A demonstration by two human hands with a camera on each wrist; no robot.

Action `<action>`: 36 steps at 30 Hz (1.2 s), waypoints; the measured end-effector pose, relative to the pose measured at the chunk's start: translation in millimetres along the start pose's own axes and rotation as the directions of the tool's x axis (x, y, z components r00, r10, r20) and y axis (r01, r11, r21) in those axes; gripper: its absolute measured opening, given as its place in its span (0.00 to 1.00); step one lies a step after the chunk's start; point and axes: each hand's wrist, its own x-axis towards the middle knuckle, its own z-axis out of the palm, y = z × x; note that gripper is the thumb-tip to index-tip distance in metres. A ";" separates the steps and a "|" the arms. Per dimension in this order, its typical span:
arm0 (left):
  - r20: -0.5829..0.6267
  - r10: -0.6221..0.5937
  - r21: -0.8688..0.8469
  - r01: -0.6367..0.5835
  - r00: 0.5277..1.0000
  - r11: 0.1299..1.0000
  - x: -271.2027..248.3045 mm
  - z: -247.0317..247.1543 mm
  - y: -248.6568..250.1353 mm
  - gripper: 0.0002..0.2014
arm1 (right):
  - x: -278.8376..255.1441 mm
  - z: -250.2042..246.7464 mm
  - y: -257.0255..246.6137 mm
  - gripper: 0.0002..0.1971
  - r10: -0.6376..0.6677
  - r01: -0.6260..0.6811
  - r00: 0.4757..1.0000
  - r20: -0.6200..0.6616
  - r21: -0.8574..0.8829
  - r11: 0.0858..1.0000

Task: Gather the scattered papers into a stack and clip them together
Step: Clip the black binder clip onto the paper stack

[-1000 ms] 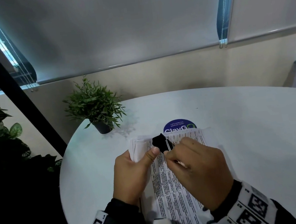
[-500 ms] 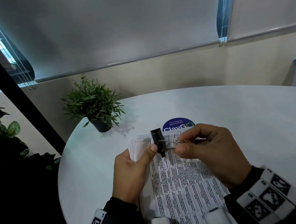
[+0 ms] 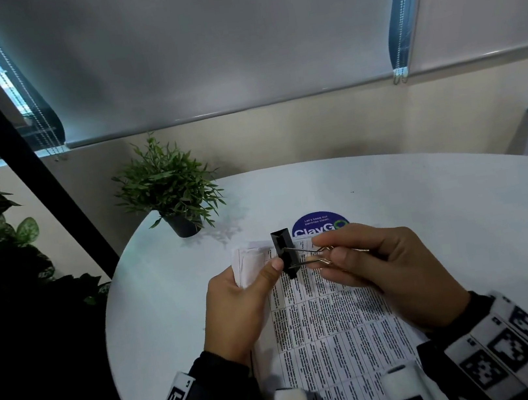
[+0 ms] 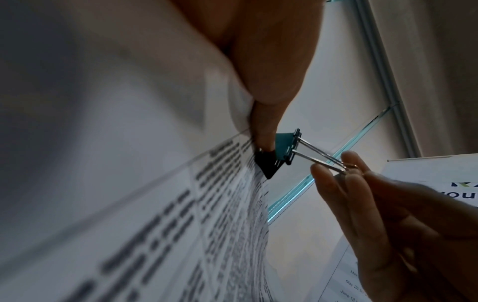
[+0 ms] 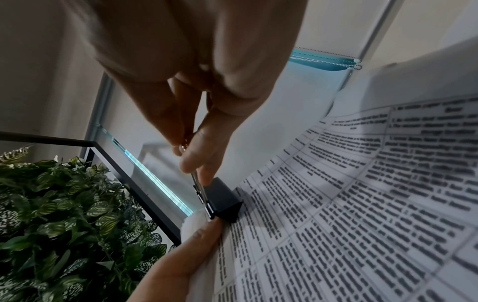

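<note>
at frame centre, right hand (image 3: 393, 269) pinches the binder clip (image 3: 285, 253) handles shut, left hand (image 3: 237, 306) thumb clamping the paper stack (image 3: 336, 326).

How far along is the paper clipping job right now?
Done: the papers are gathered into one stack, pinched near its top corner by the left hand.
In hand: the right hand pinches both wire handles together, and the black binder clip sits at the stack's top edge; whether it has bitten on is unclear.
Left: release the handles so the clip grips.
</note>
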 end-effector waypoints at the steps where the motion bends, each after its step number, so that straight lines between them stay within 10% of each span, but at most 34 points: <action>1: 0.002 -0.003 0.001 0.003 1.000 1.000 0.2 0.2 -0.2 0.07 | 0.2 0.4 -1.1 0.14 0.005 -0.005 1.000 -0.004 -0.018 1.000; 20: 0.015 -0.019 0.031 0.019 1.000 0.999 1.8 1.7 -3.2 0.07 | 5.0 12.0 1.6 0.08 -0.113 0.074 0.983 -0.144 -0.251 0.965; 36: 0.036 0.033 0.066 -0.035 0.999 0.997 -3.9 3.6 -0.4 0.06 | 19.3 12.6 18.3 0.24 -0.099 0.000 0.978 -0.186 -0.470 0.883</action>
